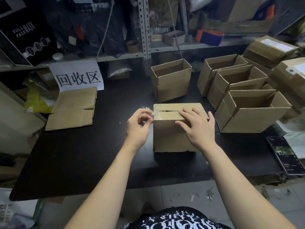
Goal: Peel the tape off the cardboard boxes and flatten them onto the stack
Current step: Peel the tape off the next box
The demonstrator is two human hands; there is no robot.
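1. We see a closed box (178, 129) standing at the middle of a black table (92, 156), its top seam running left to right and partly split.
2. The left hand (137, 125) is at the box's upper left edge, fingers curled, thumb and forefinger pinching a crinkled strip of clear tape (152, 111). One end of the strip stands lifted off the cardboard while the rest clings to the corner.
3. The right hand (196, 128) lies flat on the box with fingers spread wide, palm over the front top edge and fingertips resting on the lid near the seam. It grips nothing.
4. The stack (74, 108) of flattened cardboard sits at the table's left, well apart from the box, just below a white paper sign (77, 76) with large black characters.
5. Behind the box stands one open carton (171, 83). To the right, more open cartons (252, 113) crowd together, with sealed parcels (270, 47) piled beyond them.
6. A phone (287, 156) lies face up near the table's right edge, its screen lit.
7. Metal shelving (145, 35) packed with goods fills the background.
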